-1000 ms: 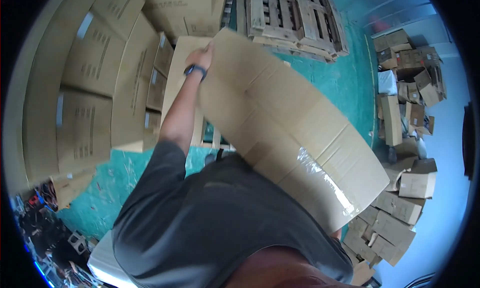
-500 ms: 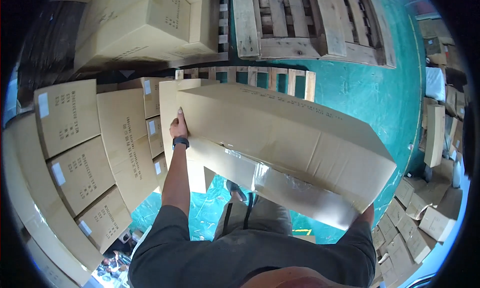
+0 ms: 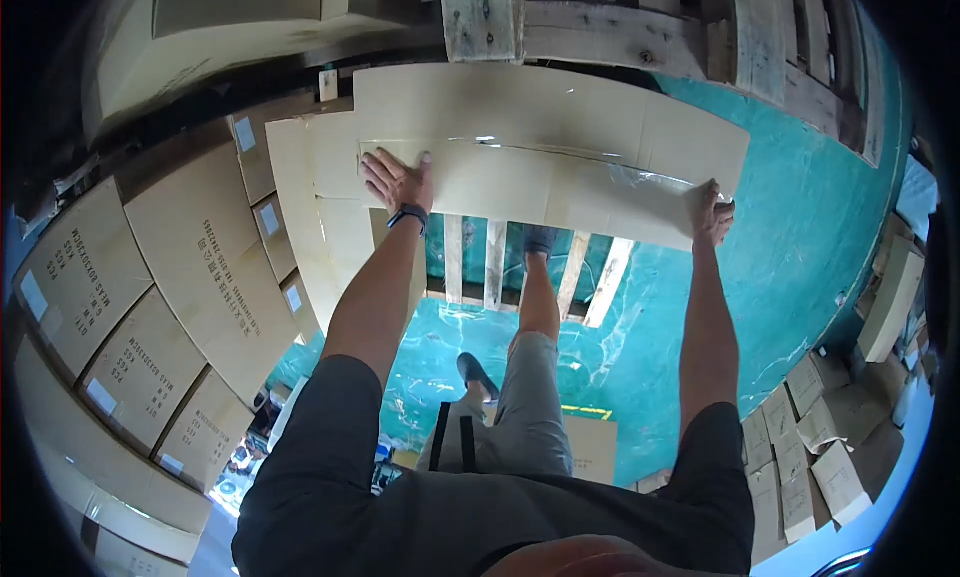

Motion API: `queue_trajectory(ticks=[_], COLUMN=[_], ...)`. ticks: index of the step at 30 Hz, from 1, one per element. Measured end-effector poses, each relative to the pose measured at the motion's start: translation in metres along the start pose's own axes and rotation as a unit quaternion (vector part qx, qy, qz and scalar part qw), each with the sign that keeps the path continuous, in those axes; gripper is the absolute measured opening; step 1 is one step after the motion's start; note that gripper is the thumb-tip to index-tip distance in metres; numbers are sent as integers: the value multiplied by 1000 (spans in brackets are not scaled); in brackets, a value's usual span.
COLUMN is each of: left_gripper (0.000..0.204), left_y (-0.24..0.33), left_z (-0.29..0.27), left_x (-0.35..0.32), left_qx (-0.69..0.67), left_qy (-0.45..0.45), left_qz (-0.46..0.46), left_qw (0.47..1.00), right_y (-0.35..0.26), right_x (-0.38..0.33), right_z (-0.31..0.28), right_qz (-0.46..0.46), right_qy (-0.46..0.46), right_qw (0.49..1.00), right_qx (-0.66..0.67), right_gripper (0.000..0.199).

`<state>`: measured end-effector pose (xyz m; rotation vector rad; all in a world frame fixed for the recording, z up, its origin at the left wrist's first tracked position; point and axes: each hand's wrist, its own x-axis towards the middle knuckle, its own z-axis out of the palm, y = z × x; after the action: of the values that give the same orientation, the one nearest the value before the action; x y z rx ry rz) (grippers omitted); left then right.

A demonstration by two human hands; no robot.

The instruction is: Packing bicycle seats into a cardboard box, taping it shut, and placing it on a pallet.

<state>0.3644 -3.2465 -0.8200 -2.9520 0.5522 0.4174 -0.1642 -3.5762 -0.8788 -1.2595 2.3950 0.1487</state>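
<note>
A long brown cardboard box lies crosswise in front of me, with clear tape along its seam. My left hand, a dark band on its wrist, rests flat on the box's near side by the left end, fingers spread. At the right end, my right hand has its fingers curled round the box's edge and corner. Below the box, slats of a wooden pallet show; whether the box touches it I cannot tell. Another carton stands against the box's left end.
Stacked labelled cartons rise on the left. Wooden pallets stand at the far side, beside a big carton at far left. More cartons line the right edge of the green floor. One of my feet is by the pallet.
The box has moved away from me and swung level, its right end going farther off. My left hand has shifted onto its near side. My right hand has come into view and one leg has stepped forward.
</note>
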Motion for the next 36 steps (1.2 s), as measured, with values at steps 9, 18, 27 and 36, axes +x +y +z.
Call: queue_trajectory(ticks=[9,18,27,36], left_gripper=[132,135,93,77], left_y=[-20,-23,-225,-450], left_z=[6,17,6,0], left_x=[-12,-52,-204,-634], left_qx=[-1,-50,-230,-273], left_qy=[-78,-147,-260,-438], left_qz=[24,68,59,210], left_qw=[997,986,936,830], right_y=[24,65,212,474], right_x=[21,95,-133,-422], right_z=[-48,-20,0,0], right_qz=[-73,-165,-280,-271], right_qy=[-178,-150,-48,-413], right_qw=[923,971,943,844], right_qx=[333,80,-170,-211], right_gripper=[56,101,112,81])
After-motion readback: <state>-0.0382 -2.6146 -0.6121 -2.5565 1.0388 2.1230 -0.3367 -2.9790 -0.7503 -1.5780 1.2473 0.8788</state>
